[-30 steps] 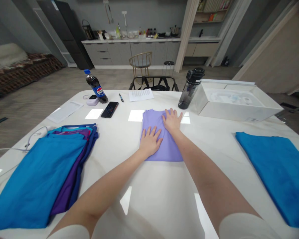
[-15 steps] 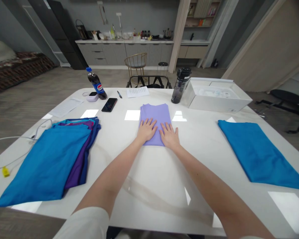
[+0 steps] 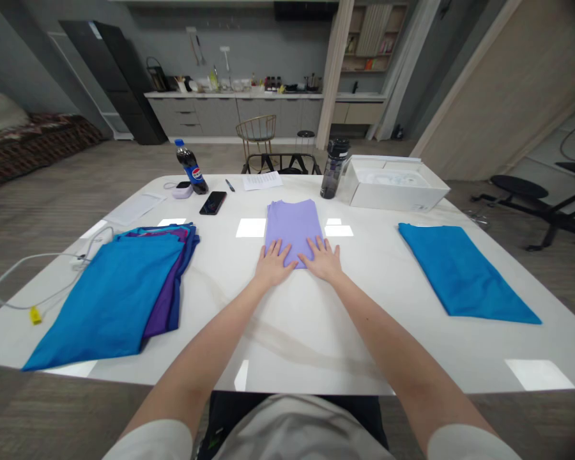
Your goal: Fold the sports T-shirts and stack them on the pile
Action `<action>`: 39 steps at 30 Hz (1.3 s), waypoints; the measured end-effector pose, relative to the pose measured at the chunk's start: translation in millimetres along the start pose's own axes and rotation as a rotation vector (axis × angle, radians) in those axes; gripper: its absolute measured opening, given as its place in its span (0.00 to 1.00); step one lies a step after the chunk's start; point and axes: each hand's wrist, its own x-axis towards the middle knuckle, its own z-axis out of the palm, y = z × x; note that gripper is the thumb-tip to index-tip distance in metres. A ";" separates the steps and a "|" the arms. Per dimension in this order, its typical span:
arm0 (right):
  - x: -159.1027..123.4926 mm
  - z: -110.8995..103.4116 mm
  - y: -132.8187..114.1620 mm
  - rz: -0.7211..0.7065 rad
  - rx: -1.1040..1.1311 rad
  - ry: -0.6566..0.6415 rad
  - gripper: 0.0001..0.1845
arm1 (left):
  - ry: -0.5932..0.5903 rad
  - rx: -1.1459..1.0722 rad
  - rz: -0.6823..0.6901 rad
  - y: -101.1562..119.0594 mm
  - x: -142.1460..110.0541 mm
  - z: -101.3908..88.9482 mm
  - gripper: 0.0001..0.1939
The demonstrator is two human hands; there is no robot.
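White table (image 3: pixel 306 338), folded lilac cloth (image 3: pixel 294 222), blue cloth (image 3: pixel 464 275), garment stack (image 3: pixel 108 294), cola bottle (image 3: pixel 193 171), phone (image 3: pixel 213 203), tumbler (image 3: pixel 333 172), white box (image 3: pixel 390 197)

The lilac cloth (image 3: pixel 293 220) looks matt, the table (image 3: pixel 301 319) glossy.

A bare white table (image 3: pixel 364 345) surrounds the folded lavender garment (image 3: pixel 294 220), leaving wide passage at six o'clock between the forearms (image 3: pixel 220 332). Clear lanes run either side, ending between eight and nine o'clock at stacked blue and purple garments (image 3: pixel 110 287) and between three and four at a folded blue garment (image 3: pixel 469 275). A black phone (image 3: pixel 213 203) and Pepsi bottle (image 3: pixel 190 169) obstruct ten o'clock; a tall dark water bottle (image 3: pixel 333 172) blocks one, with an open white box (image 3: pixel 388 197) just beside it at two.
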 end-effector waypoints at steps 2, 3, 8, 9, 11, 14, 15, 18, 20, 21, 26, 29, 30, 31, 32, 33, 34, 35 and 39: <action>-9.6 1.3 6.9 -0.021 0.016 0.001 0.46 | -0.021 -0.004 -0.036 -2.9 -11.2 -1.4 0.39; -15.0 2.0 11.4 -0.036 0.027 0.002 0.47 | -0.023 -0.012 -0.041 -5.3 -17.3 -2.4 0.40; -42.4 3.3 36.2 -0.155 0.110 0.136 0.42 | 0.087 -0.127 0.019 -22.1 -43.1 -10.7 0.29; -46.9 2.9 39.7 -0.140 0.135 0.215 0.38 | 0.149 -0.152 -0.027 -24.7 -46.0 -12.7 0.27; -53.9 1.9 43.7 -0.031 0.170 0.376 0.29 | 0.276 -0.174 -0.196 -27.7 -50.0 -16.2 0.22; -59.2 0.4 42.5 0.117 0.129 0.426 0.25 | 0.316 -0.135 -0.382 -28.1 -52.7 -18.5 0.17; -59.4 0.1 41.1 0.122 0.097 0.401 0.24 | 0.291 -0.113 -0.393 -27.7 -52.9 -18.5 0.18; -56.5 -1.0 37.5 0.073 0.018 0.323 0.19 | 0.189 -0.070 -0.338 -26.7 -51.1 -18.5 0.18; -53.5 -2.6 36.5 0.042 0.005 0.286 0.18 | 0.140 -0.061 -0.293 -25.8 -49.0 -20.3 0.17; -52.8 -3.8 36.3 0.030 0.007 0.271 0.18 | 0.124 -0.058 -0.281 -25.1 -48.7 -22.1 0.17; -81.0 -15.2 32.9 -0.051 0.099 0.157 0.18 | 0.009 -0.040 -0.230 -17.9 -74.3 -39.0 0.17; -128.1 -23.9 31.7 -0.184 0.251 -0.037 0.17 | -0.155 -0.102 -0.235 -12.0 -118.4 -50.7 0.15; -145.5 -26.5 32.6 -0.216 0.294 -0.105 0.17 | -0.212 -0.132 -0.248 -10.4 -135.4 -54.4 0.14; -161.8 -28.8 34.2 -0.236 0.325 -0.164 0.17 | -0.266 -0.157 -0.259 -9.4 -151.8 -57.9 0.14; -175.6 -30.8 36.5 -0.243 0.340 -0.212 0.18 | -0.317 -0.176 -0.263 -9.2 -166.3 -61.3 0.13; -185.9 -32.5 39.4 -0.237 0.339 -0.248 0.20 | -0.364 -0.191 -0.258 -9.9 -177.6 -64.4 0.13; -191.6 -33.9 42.6 -0.218 0.327 -0.270 0.23 | -0.403 -0.206 -0.246 -11.5 -184.4 -67.1 0.14; -192.0 -35.0 45.9 -0.191 0.311 -0.275 0.26 | -0.427 -0.222 -0.232 -13.9 -186.2 -69.0 0.16; -141.2 -36.6 54.8 -0.076 0.292 -0.073 0.30 | -0.239 -0.276 -0.260 -27.6 -140.4 -65.6 0.21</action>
